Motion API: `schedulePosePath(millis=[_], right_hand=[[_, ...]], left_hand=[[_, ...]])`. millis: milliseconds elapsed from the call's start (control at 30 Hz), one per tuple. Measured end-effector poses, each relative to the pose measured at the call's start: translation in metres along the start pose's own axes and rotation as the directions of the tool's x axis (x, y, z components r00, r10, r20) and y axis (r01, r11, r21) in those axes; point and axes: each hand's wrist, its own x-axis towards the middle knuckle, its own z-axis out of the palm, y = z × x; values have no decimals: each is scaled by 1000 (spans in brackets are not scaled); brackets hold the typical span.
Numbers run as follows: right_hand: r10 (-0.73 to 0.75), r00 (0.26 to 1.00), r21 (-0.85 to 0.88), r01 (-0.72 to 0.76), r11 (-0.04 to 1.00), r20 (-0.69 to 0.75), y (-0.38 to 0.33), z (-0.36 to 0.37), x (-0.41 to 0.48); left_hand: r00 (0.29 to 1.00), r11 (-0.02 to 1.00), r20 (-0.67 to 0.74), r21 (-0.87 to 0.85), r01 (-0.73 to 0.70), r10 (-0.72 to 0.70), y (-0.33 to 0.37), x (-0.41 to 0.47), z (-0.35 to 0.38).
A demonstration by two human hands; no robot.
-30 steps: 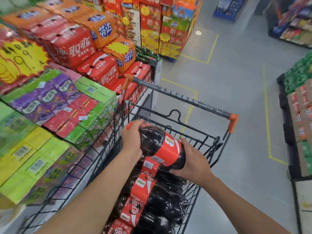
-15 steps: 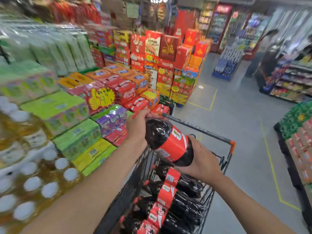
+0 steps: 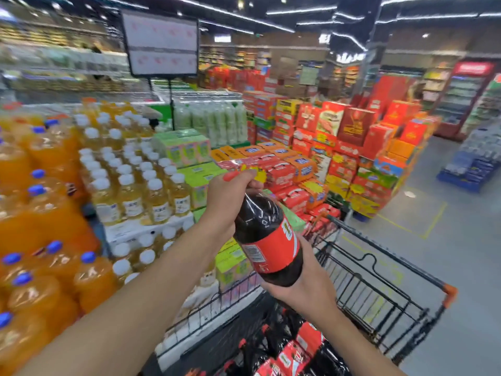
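Gripping the cola bottle two-handed: your left hand is wrapping its neck and cap end, your right hand is cupping its base. You're holding it tilted, cap up-left, above the shopping cart.

Cola bottle neck — inside left hand

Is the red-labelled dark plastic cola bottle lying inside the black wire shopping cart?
No, the left hand and right hand hold the cola bottle above the cart rim.
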Motion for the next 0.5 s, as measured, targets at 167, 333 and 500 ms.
schedulePosePath(millis=[167, 333, 500], right_hand=[[-91, 988, 73, 83, 994, 124, -25, 4, -31], [-185, 959, 100, 167, 981, 213, -61, 15, -52], [-344, 905, 192, 301, 934, 252, -117, 43, -69]], left_hand=[[993, 999, -114, 11, -42, 43, 18, -63, -37], [964, 994, -245, 28, -104, 107, 41, -121, -80], [906, 981, -382, 12, -194, 184, 72, -174, -135]])
